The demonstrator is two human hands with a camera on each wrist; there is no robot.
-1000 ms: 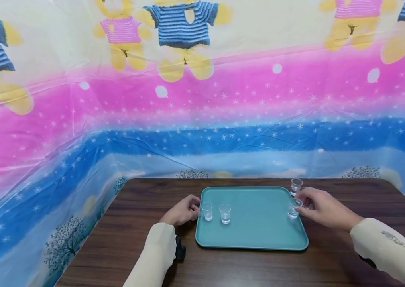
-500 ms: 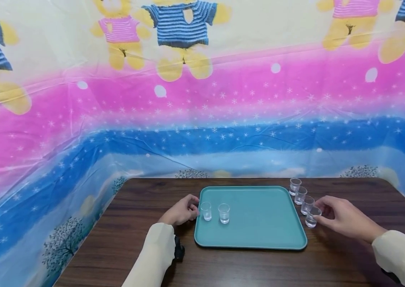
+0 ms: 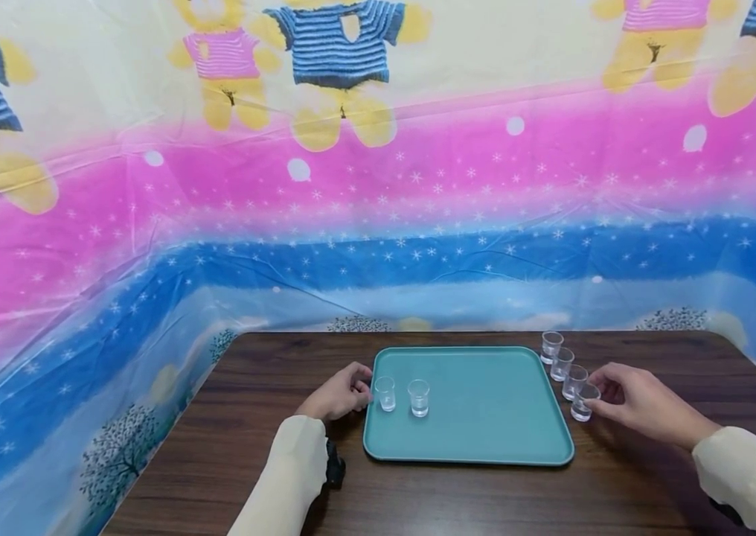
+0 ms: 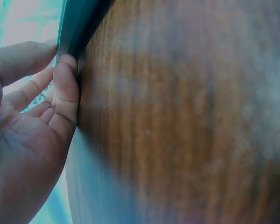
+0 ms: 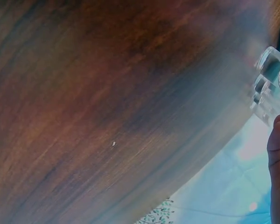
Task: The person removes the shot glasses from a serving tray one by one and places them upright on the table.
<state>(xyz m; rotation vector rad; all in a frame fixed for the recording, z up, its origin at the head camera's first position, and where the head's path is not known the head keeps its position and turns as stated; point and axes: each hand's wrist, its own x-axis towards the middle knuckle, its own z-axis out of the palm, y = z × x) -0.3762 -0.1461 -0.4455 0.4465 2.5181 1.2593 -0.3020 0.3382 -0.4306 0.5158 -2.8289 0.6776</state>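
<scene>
My left hand [image 3: 338, 392] pinches the left rim of a green tray [image 3: 472, 443]; in the left wrist view the thumb [image 4: 30, 58] lies over the tray's edge. Two clear shot glasses stand upright on the tray's left part: one glass [image 3: 386, 394] beside the rim, another glass [image 3: 419, 399] just right of it. My right hand [image 3: 646, 406] has thumb and forefinger around the nearest shot glass [image 3: 582, 404] of a slanting row on the table, right of the tray. In the right wrist view the fingers [image 5: 279, 144] show only partly, close to the glasses [image 5: 270, 60].
Farther back in the row stand more shot glasses: one glass [image 3: 575, 383], a second glass [image 3: 562, 365] and a third glass [image 3: 552, 347] close to the tray's back right corner. A dark wooden table [image 3: 251, 417] bears everything. A printed curtain [image 3: 351, 290] hangs behind it.
My right hand has carried a shot glass from over the tray's right edge to the table, at the row's near end. The left hand and the tray have stayed in place.
</scene>
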